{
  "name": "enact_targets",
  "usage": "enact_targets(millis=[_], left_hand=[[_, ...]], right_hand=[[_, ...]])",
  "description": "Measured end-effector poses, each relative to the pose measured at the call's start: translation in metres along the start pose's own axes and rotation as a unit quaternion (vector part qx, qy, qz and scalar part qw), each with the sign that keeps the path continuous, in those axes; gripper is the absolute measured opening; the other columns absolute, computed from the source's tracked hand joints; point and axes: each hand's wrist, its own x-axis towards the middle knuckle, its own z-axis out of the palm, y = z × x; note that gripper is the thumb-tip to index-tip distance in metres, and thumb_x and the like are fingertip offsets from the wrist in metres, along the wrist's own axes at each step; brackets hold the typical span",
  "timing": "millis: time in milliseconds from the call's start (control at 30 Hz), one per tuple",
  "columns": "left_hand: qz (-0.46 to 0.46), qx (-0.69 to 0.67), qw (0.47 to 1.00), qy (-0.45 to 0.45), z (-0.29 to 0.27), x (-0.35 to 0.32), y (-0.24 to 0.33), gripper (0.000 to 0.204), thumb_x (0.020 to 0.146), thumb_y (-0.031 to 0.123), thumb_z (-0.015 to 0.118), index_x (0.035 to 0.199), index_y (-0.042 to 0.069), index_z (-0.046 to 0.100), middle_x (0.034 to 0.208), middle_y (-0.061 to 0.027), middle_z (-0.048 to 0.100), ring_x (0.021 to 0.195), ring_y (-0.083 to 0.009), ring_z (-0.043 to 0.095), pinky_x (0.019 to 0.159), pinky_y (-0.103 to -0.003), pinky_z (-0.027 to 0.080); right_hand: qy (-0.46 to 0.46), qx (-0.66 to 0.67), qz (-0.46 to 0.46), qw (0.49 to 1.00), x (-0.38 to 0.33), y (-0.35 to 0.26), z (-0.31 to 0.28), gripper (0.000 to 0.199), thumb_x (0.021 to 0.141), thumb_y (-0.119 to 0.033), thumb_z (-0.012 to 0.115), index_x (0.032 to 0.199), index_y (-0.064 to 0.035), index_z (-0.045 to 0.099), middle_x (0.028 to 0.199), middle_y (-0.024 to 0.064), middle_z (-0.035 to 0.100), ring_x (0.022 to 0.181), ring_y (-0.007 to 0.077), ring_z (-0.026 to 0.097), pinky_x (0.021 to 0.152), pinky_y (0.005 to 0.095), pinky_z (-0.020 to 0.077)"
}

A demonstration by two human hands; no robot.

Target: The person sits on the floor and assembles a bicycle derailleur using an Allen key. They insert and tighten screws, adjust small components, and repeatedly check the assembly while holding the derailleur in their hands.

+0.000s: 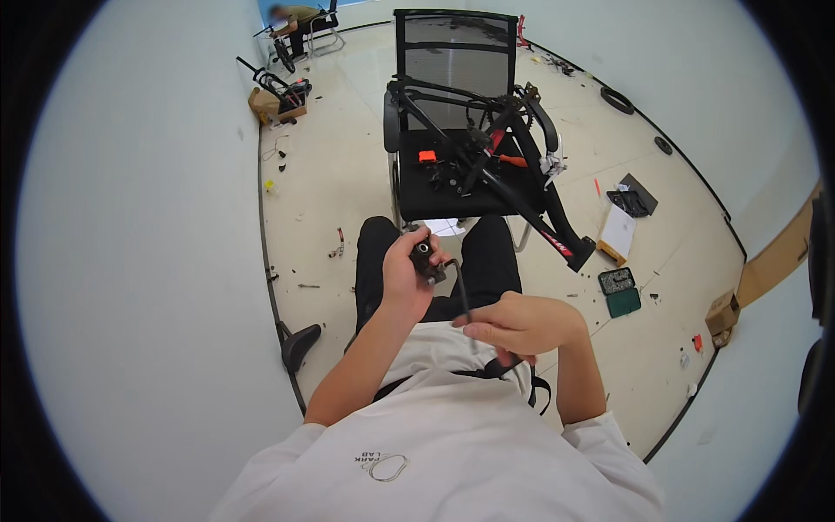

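Above my lap, my left hand (409,270) is closed around a small black metal bike part (424,250) with a round, silver-rimmed hole; its exact kind is unclear. The short bent end of a dark hex key (461,287) meets the lower right side of this part. My right hand (517,326) grips the key's long arm between thumb and fingers, slightly blurred. In front of my knees, a black bicycle frame (500,187) with red patches leans across a black mesh chair (413,196).
Small parts and an orange-red box (427,157) lie on the chair seat. A bike saddle (300,348) is on the floor at left. To the right are a green bit case (622,302) and a white box (617,233). Another person (300,17) sits at the far left.
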Motion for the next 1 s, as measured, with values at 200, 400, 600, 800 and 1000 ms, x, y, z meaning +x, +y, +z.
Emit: enact_targets(millis=[200, 400, 600, 800, 1000], left_hand=[[-0.050, 0.090, 0.994, 0.034, 0.011, -0.016, -0.012, 0.009, 0.092, 0.014, 0.054, 0.090, 0.005, 0.055, 0.075, -0.0043, 0.055, 0.066, -0.0144, 0.054, 0.069, -0.033, 0.049], [-0.072, 0.021, 0.997, -0.019, 0.026, -0.019, 0.012, 0.011, 0.093, 0.017, 0.051, 0.092, 0.006, 0.051, 0.073, -0.0039, 0.051, 0.059, -0.0137, 0.046, 0.064, -0.030, 0.041], [-0.023, -0.029, 0.999, 0.027, 0.014, 0.002, 0.032, 0.012, 0.093, 0.016, 0.054, 0.089, 0.005, 0.049, 0.073, -0.0050, 0.051, 0.060, -0.0134, 0.045, 0.067, -0.030, 0.043], [-0.115, 0.007, 0.993, -0.021, 0.007, -0.010, 0.001, 0.012, 0.093, 0.017, 0.052, 0.091, 0.005, 0.052, 0.076, -0.0045, 0.054, 0.064, -0.0143, 0.049, 0.070, -0.033, 0.047], [-0.062, -0.007, 0.998, 0.027, 0.008, -0.006, 0.020, 0.010, 0.092, 0.015, 0.053, 0.091, 0.005, 0.050, 0.075, -0.0060, 0.053, 0.060, -0.0143, 0.048, 0.070, -0.032, 0.045]], right_hand=[[0.176, 0.077, -0.305, 0.933, 0.007, -0.028, -0.013, 0.046, 0.098, -0.014, 0.042, 0.144, -0.0087, 0.045, 0.067, 0.0060, 0.063, 0.048, 0.0141, 0.057, 0.052, 0.0258, 0.0468], [0.368, -0.205, -0.175, 0.890, 0.029, 0.016, -0.058, 0.027, 0.099, -0.015, 0.044, 0.113, -0.0038, 0.064, 0.074, 0.0112, 0.067, 0.062, 0.0256, 0.063, 0.061, 0.0355, 0.0490], [0.124, -0.018, -0.106, 0.987, -0.001, 0.020, -0.008, 0.035, 0.099, -0.028, 0.043, 0.111, -0.0028, 0.065, 0.082, 0.0078, 0.072, 0.050, 0.0184, 0.062, 0.052, 0.0298, 0.0504], [0.242, 0.037, -0.251, 0.937, 0.021, -0.023, -0.010, 0.040, 0.096, -0.017, 0.052, 0.133, -0.0019, 0.054, 0.077, 0.0086, 0.067, 0.050, 0.0155, 0.057, 0.052, 0.0282, 0.0449], [0.365, -0.052, -0.180, 0.912, 0.036, 0.041, -0.043, 0.029, 0.094, -0.021, 0.056, 0.111, -0.0002, 0.067, 0.067, 0.0108, 0.061, 0.052, 0.0154, 0.052, 0.052, 0.0299, 0.0406]])
